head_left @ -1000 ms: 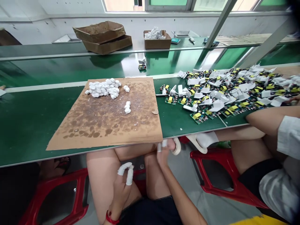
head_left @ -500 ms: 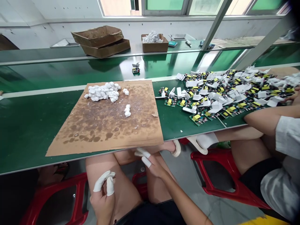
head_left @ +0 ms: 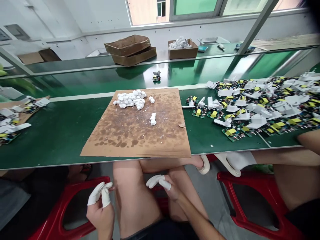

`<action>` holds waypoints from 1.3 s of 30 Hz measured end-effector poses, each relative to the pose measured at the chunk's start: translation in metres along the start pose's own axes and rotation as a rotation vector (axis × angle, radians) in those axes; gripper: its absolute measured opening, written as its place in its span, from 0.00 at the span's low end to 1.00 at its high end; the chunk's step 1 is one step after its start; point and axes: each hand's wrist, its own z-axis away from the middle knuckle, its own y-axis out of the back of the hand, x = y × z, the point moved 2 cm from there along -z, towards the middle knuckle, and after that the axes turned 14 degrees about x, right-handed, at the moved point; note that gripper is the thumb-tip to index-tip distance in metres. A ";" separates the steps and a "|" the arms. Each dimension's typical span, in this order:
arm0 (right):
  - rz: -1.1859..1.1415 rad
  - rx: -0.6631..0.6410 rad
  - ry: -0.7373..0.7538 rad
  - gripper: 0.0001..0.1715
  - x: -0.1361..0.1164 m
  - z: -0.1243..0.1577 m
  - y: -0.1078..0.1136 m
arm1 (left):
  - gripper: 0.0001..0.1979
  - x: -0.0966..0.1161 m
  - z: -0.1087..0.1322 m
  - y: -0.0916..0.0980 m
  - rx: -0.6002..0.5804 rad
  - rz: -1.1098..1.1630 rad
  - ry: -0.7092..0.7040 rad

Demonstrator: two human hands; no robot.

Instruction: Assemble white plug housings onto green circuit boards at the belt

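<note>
My left hand [head_left: 100, 210] hangs over my lap below the bench edge, with white finger cots on its raised fingers. It holds nothing. My right hand [head_left: 168, 188] is curled above my knee, also wearing white finger cots and empty. Neither hand touches the bench. Nearest to them is a stained cardboard sheet [head_left: 135, 133] on the green bench, bearing a heap of small white lumps [head_left: 130, 99] and a smaller clump [head_left: 153, 118]. To its right lies a large spread of circuit boards with yellow transformers and white plastic plug housings [head_left: 252, 110].
A co-worker's forearm [head_left: 310, 138] and leg enter at the right. Red plastic stools [head_left: 252, 203] stand under the bench. Further boards [head_left: 12, 120] lie at the far left. Brown cardboard boxes [head_left: 131, 50] and a box of white lumps [head_left: 179, 49] sit on the back shelf.
My view has swung left, shifting the bench rightward in frame and revealing boards at the far left. Both hands have drawn back from the bench edge toward my lap.
</note>
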 end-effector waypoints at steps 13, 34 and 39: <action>0.184 -0.198 -0.014 0.27 -0.012 -0.021 0.024 | 0.17 0.004 0.009 -0.006 -0.070 -0.004 0.053; -0.091 0.181 0.327 0.12 -0.169 0.039 0.152 | 0.08 0.201 -0.010 -0.109 -0.312 0.488 -0.584; 0.126 0.445 0.246 0.11 -0.179 0.022 0.169 | 0.09 0.271 -0.009 -0.192 -0.536 0.467 -0.855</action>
